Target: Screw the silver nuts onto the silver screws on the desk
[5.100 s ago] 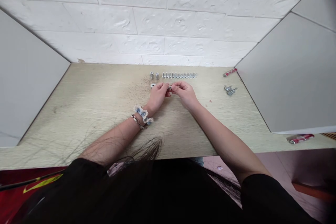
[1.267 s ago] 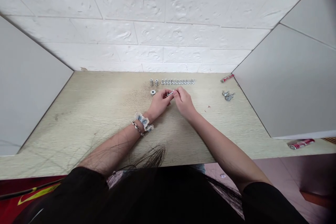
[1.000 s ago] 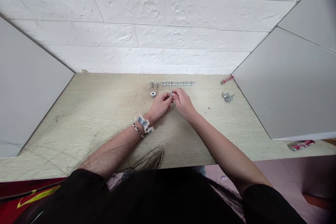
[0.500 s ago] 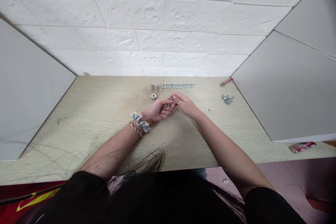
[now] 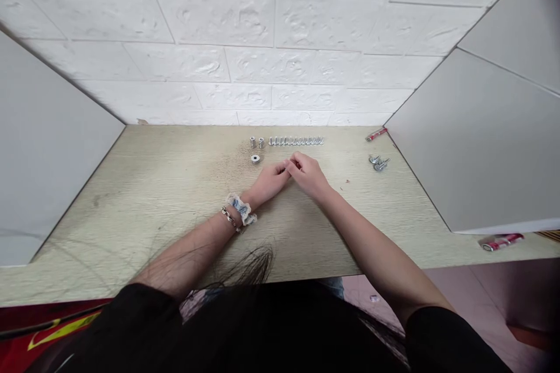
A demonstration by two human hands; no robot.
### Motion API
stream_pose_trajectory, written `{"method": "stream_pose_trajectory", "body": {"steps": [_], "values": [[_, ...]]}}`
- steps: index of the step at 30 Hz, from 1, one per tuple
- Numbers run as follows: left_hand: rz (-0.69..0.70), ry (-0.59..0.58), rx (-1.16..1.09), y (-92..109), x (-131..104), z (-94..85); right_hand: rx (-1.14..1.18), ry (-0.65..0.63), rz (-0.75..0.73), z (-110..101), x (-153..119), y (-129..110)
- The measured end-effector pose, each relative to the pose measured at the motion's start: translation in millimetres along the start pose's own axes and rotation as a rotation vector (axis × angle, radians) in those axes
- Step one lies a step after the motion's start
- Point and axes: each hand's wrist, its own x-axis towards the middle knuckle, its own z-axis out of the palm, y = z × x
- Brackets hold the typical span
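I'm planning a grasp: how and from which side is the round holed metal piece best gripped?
Probably pinch the round metal piece by its left and right rim, from above: it sits hole-up, and two ribbed metal pieces are beyond it.

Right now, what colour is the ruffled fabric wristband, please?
The ruffled fabric wristband is pale blue with cream edges, best seen in the head view.

– What do we enter just behind the left hand [image 5: 268,182]?
– One fabric scrunchie [image 5: 241,208], pale blue, edged in white ruffles. Beside it, farther from that hand: one chain bracelet [image 5: 230,218], silver-coloured, linked.
– And well back from that hand and the right hand [image 5: 308,175]?
– We record one black top [image 5: 284,332], short sleeves [image 5: 437,329]; over its front, long hair [image 5: 259,268], loose, strands fine at the tips.
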Motion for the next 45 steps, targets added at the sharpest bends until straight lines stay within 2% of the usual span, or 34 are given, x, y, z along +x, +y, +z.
{"method": "stream_pose_trajectory", "body": {"steps": [3, 6, 12, 16, 20, 25, 28, 34, 40, 45], "values": [[0.069, 0.016, 0.216, -0.2, -1.8, 3.0, -0.073, -0.033, 0.029, -1.8, -0.2, -0.2], [0.085, 0.068, 0.285, 1.0, -2.4, 1.8, -0.088, -0.032, 0.052, -4.1, 1.0, -0.9], [0.077, 0.137, 0.136, 4.3, -0.9, -4.4, -0.018, 0.02, 0.015, -5.8, 2.6, -3.8], [0.041, 0.101, 0.048, 5.8, -0.4, -5.7, 0.054, 0.019, -0.004, -5.3, 1.7, -4.9], [0.02, 0.059, 0.051, 7.2, -0.7, -5.6, 0.071, -0.024, -0.053, -4.1, 1.7, -1.9], [-0.031, 0.025, 0.095, 8.5, -0.3, -6.3, 0.105, -0.023, 0.013, -3.0, 4.3, 4.3], [-0.087, 0.033, 0.03, 8.4, 0.2, -7.7, 0.086, 0.011, 0.04, -3.9, 5.0, 5.0], [-0.207, 0.059, -0.337, 7.7, 0.9, -10.1, 0.006, -0.013, -0.004, -3.0, 2.6, 1.8], [-0.183, 0.016, -0.307, 1.9, 2.7, -10.1, -0.085, -0.082, 0.0, 2.4, 1.1, -0.3], [-0.159, -0.011, -0.307, -3.0, 3.8, -10.6, -0.118, -0.087, 0.014, 4.4, 1.8, 2.7]]}}
